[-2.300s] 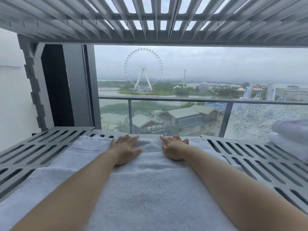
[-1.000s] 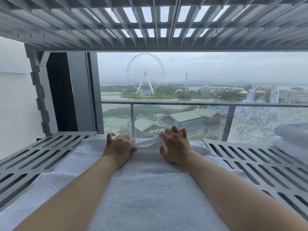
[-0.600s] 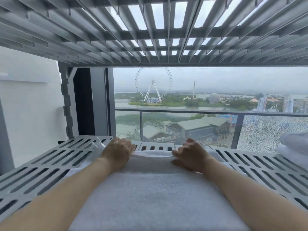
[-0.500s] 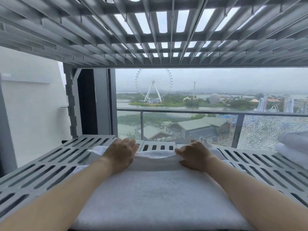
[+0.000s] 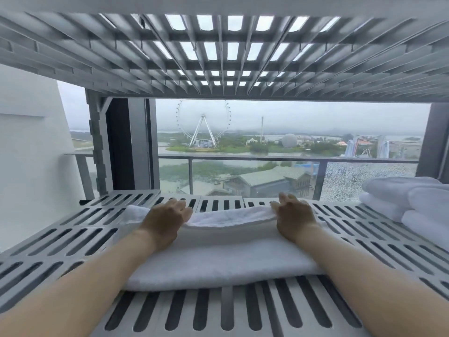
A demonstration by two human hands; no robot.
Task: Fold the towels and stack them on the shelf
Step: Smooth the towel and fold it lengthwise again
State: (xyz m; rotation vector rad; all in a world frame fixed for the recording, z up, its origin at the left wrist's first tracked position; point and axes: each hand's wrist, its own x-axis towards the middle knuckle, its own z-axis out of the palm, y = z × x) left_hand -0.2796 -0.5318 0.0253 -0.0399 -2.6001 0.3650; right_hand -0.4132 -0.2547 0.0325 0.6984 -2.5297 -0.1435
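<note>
left hand (image 5: 167,221) palm down on the far end of the towel (image 5: 218,256), fingers bent over its raised far fold; thumb hidden, can't tell if it pinches under

right hand (image 5: 295,216) mirrors it on the other side, knuckles up, fingers curled onto the same fold, thumb also hidden

far fold (image 5: 230,216) sags a bit between the two hands

towel is white terry, lying in several layers flat on the slotted grey shelf (image 5: 73,235), near edge just short of the shelf front

handling, judged: soft and limp with no stiffness, light, grippy pile so low slip risk, not fragile. Layers will splay or unroll if it's lifted by one edge only. Best hold is both ends of a fold at once, hands wide apart, or flat hands slid under the short sides to carry the bundle whole. Pressing flat sets a crease

stack of folded white towels (image 5: 408,205) sits at the right end of the same shelf, well apart from the hands

upper shelf (image 5: 218,57) is close overhead, so a lift looks tight and sliding seems easier
</note>
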